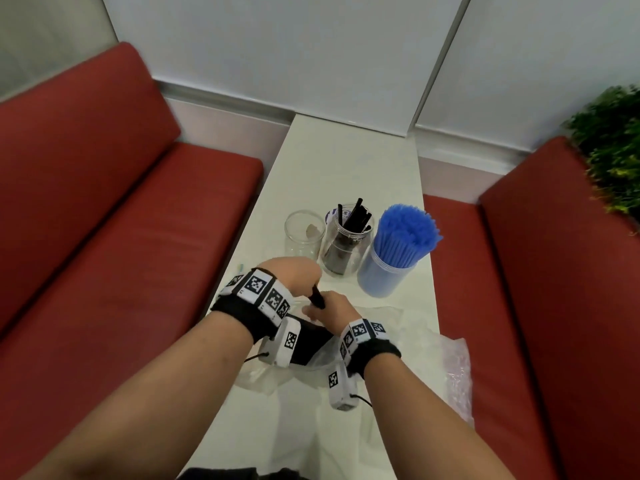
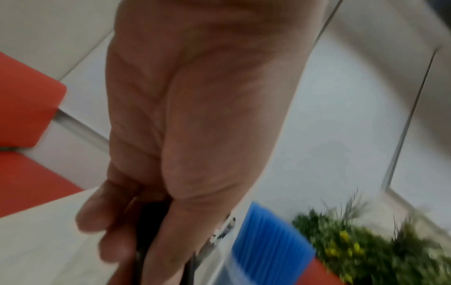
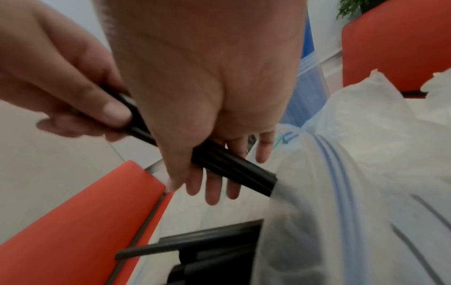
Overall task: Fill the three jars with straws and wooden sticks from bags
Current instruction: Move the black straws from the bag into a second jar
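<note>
Both forearms reach forward, wrists close together above the plastic bag. The left hand and right hand each curl around one bundle of black straws.

Your black straws look smooth, semi-gloss plastic; the bag is thin, crinkly clear film. At 12 o'clock, clear glossy jars; table smooth matt white.

jars: 3 – clear jar, black-straw jar, blue-straw jar
bags: 2 – clear bag, pinkish bag
hands: 2
benches: 2
</note>
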Available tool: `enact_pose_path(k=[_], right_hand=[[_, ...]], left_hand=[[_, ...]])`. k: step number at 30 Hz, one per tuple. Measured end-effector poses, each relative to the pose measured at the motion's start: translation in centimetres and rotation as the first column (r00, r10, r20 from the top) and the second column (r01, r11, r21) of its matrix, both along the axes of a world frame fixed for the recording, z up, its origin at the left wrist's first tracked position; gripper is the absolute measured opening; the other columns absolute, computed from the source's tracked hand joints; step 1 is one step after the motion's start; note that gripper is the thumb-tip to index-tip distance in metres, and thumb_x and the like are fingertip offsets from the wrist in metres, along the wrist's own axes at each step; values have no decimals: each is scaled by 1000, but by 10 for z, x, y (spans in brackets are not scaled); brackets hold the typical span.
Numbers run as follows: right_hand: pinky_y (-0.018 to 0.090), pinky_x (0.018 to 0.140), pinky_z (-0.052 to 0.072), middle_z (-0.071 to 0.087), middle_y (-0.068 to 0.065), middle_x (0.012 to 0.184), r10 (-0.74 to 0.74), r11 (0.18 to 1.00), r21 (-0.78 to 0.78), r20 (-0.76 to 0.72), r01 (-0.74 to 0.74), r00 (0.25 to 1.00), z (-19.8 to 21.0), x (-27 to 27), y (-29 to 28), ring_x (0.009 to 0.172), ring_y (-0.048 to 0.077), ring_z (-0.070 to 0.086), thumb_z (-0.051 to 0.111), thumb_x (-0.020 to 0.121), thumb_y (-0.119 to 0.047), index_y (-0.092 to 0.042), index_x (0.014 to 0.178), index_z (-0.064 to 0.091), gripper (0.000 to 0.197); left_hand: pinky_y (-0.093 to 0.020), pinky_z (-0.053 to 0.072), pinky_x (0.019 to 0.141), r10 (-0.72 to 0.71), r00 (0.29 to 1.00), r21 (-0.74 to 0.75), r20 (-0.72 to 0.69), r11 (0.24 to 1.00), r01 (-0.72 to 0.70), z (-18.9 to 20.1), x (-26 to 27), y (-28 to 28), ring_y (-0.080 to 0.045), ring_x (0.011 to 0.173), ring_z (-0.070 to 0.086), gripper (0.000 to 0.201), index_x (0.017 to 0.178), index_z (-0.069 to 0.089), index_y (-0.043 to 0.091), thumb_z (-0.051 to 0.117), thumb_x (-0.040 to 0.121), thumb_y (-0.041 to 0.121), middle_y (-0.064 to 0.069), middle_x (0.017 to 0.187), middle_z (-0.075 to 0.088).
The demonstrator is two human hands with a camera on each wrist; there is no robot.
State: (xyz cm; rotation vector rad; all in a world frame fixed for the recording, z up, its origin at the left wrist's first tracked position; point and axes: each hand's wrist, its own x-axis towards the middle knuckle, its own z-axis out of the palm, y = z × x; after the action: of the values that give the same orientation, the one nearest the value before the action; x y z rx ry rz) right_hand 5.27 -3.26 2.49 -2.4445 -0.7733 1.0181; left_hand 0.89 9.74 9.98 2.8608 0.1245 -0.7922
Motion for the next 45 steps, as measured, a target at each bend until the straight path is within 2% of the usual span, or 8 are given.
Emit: enact_pose_path(k=[3, 9, 13, 17, 28, 36, 41, 45], right_hand=[[48, 95, 51, 65, 7, 78, -100, 939, 308, -190, 156, 977, 18, 6, 3, 74, 23, 63, 61, 102, -25, -7, 91, 61, 21], [30, 58, 50, 46, -2, 58, -103, 597, 699, -421, 394, 901, 100, 32, 11, 52, 14, 47, 64, 100, -31, -18, 71, 56, 33], [30, 58, 47, 41, -1, 58, 37, 332, 793, -552, 511, 833, 152, 33, 16, 52, 17, 43, 74, 92, -27, -24, 62, 56, 35], [36, 70, 49, 55, 3, 62, -37, 364, 826, -448, 430, 893, 164, 25, 9, 64, 22, 55, 75, 90, -19, -19, 67, 59, 28], [21, 68, 53, 65, 5, 72, -34, 603, 752, -311, 268, 950, 161, 29, -7, 85, 21, 71, 73, 93, -22, -18, 69, 58, 29], [30, 62, 55, 74, 19, 85, 42, 853, 520, -150, 43, 988, 172, 56, -17, 70, 25, 65, 75, 88, -20, -1, 94, 73, 20], [38, 69, 60, 73, 24, 79, -131, 749, 649, -51, 133, 990, 192, 88, -9, 67, 34, 69, 74, 86, -14, -4, 88, 74, 11], [33, 60, 60, 71, 16, 68, -381, 690, 679, 46, 251, 924, 193, 120, 8, 54, 24, 67, 69, 84, -9, 5, 91, 69, 16]], left_hand=[[-22, 50, 66, 320, 925, -460, 203, 866, -198, 28, -4, 19, -13, 79, 67, 29, 113, 63, 22, 60, 93, 43, 4, 98, 68], [-33, 56, 76, 883, 386, -948, -267, -171, -267, 27, -13, 26, -21, 78, 69, 35, 102, 65, 7, 44, 104, 34, -11, 93, 67], [-42, 59, 78, 501, 516, -715, -695, -557, -422, 10, -18, 10, -33, 96, 69, 38, 106, 65, -1, 51, 100, 34, -20, 109, 67], [-42, 61, 77, 224, 605, -534, -764, -746, -398, 9, -11, -9, -35, 95, 71, 44, 94, 73, -7, 56, 99, 33, -21, 103, 70], [-11, 24, 26, 199, 432, -386, -880, -829, -404, 8, 1, -17, -8, 37, 45, 29, 79, 53, 6, 53, 99, 27, -6, 62, 52], [-14, 18, 25, 424, 369, -545, -827, -765, -343, -29, 2, -9, -5, 35, 36, 18, 82, 48, 10, 50, 99, 16, -1, 60, 39], [-19, 49, 42, 489, 232, -532, -841, -825, -190, -45, 2, 2, -16, 54, 64, 29, 93, 61, -3, 46, 104, 19, -15, 83, 64], [-26, 57, 65, 623, 237, -664, -746, -668, -335, -56, -5, 14, -23, 80, 63, 21, 95, 61, -4, 49, 102, 13, -16, 90, 64]])
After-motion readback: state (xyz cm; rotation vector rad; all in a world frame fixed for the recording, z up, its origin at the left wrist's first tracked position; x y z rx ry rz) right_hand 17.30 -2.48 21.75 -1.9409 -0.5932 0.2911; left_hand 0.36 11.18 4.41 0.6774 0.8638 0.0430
